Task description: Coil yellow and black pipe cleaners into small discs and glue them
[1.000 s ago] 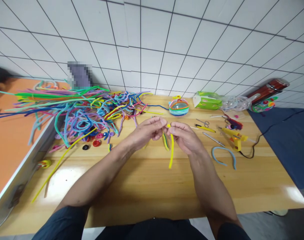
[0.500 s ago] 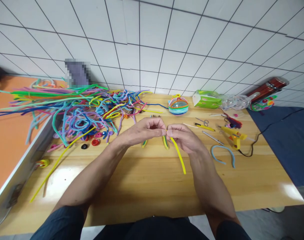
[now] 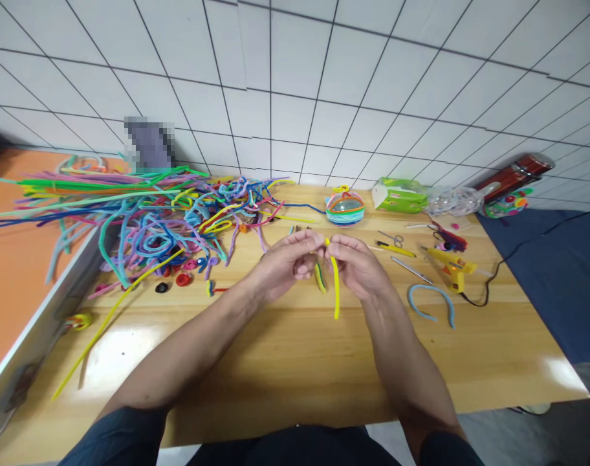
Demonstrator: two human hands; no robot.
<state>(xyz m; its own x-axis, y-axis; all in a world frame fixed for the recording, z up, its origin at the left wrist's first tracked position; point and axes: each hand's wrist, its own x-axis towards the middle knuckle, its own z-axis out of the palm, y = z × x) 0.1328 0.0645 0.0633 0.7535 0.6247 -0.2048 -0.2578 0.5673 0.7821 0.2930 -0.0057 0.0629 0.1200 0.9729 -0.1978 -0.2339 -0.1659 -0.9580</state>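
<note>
A yellow pipe cleaner (image 3: 336,289) hangs down between my hands, its upper end pinched at the fingertips. My left hand (image 3: 292,262) is closed, thumb and forefinger meeting at the top end of the strand. My right hand (image 3: 356,260) grips the same end from the other side, fingers pressed together. Behind the hands, a short green-and-yellow twisted piece (image 3: 320,278) lies on the table, partly hidden by the fingers. Left of my left wrist sits a small blue-and-yellow piece (image 3: 209,288) with a red strip beside it.
A tangle of coloured pipe cleaners (image 3: 154,239) covers the left back. One long yellow strand (image 3: 115,317) lies at left. On the right are a yellow glue gun (image 3: 453,266), a cutter (image 3: 396,248), scissors (image 3: 396,241) and a bent blue strip (image 3: 431,291). A striped round piece (image 3: 345,208) stands behind.
The yellow pipe cleaner's free end has swung left and now hangs nearly straight. My left hand has turned and its fingers have shifted. The red strip near my left wrist has come into view.
</note>
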